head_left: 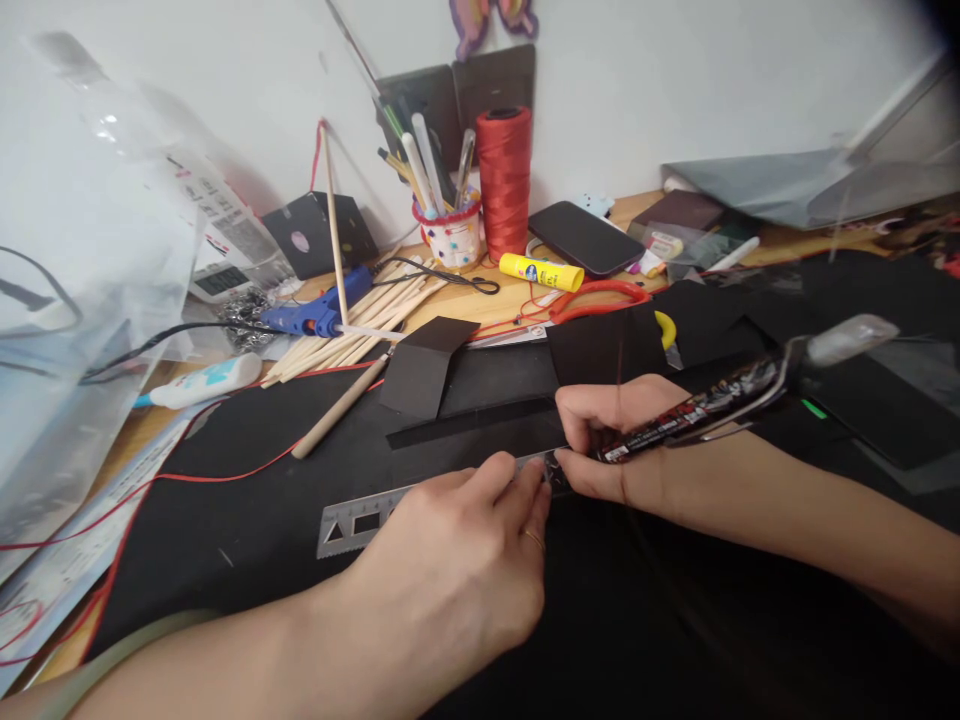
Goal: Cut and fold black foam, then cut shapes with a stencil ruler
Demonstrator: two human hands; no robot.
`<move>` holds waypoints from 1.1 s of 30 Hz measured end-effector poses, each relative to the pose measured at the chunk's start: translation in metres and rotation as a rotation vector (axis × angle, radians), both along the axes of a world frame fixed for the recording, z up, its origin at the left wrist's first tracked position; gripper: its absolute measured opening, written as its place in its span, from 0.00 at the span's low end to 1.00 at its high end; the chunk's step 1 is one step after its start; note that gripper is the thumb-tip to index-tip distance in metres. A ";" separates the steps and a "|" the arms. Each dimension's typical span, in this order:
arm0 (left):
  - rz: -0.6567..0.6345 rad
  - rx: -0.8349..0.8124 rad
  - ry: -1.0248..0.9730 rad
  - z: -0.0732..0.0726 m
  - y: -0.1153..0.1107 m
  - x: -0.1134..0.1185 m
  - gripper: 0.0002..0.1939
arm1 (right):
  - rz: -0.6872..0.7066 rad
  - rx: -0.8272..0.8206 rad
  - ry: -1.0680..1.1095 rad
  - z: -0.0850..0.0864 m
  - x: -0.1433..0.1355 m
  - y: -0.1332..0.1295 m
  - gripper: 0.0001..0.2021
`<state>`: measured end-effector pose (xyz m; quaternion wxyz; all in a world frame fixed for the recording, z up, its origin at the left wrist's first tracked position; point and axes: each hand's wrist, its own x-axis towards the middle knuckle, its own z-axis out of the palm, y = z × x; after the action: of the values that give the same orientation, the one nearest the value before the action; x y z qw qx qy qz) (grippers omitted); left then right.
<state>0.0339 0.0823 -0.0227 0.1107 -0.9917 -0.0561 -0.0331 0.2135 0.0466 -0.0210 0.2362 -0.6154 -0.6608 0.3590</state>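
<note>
Left hand (480,550) pressing down on clear ruler (349,522), ruler flat on black mat (247,530); right hand (626,440) holding black pen (675,415), tilted, by ruler's end; wooden stick (341,405) farther off; yellow glue stick (541,272) beyond; red thread spool (504,185) by back wall.

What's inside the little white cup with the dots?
The white cup holds pens standing upright or leaning. Their lower ends are hidden by its wall, so the bottom can't be seen.

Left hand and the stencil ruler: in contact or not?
Touching. The head view shows the left hand lying over the stencil ruler, fingers pressing on it near the right hand.
</note>
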 end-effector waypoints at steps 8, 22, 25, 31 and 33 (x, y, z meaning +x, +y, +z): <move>0.007 0.008 -0.012 0.000 0.000 0.000 0.17 | -0.019 -0.066 -0.028 0.005 -0.001 0.001 0.09; -0.018 0.031 -0.011 -0.002 0.000 -0.001 0.14 | -0.031 -0.052 -0.077 0.004 -0.003 0.002 0.09; -0.015 0.039 -0.018 -0.002 0.000 0.000 0.13 | -0.036 -0.045 -0.089 0.004 -0.002 0.001 0.09; -0.012 0.048 -0.038 -0.002 0.000 -0.001 0.12 | -0.080 -0.048 -0.079 0.000 0.000 0.002 0.10; -0.015 0.048 -0.036 -0.002 0.000 -0.001 0.11 | -0.086 -0.044 -0.071 -0.001 0.001 0.003 0.10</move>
<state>0.0333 0.0821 -0.0250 0.1332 -0.9884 -0.0500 -0.0531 0.2150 0.0492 -0.0219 0.2144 -0.6605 -0.6337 0.3409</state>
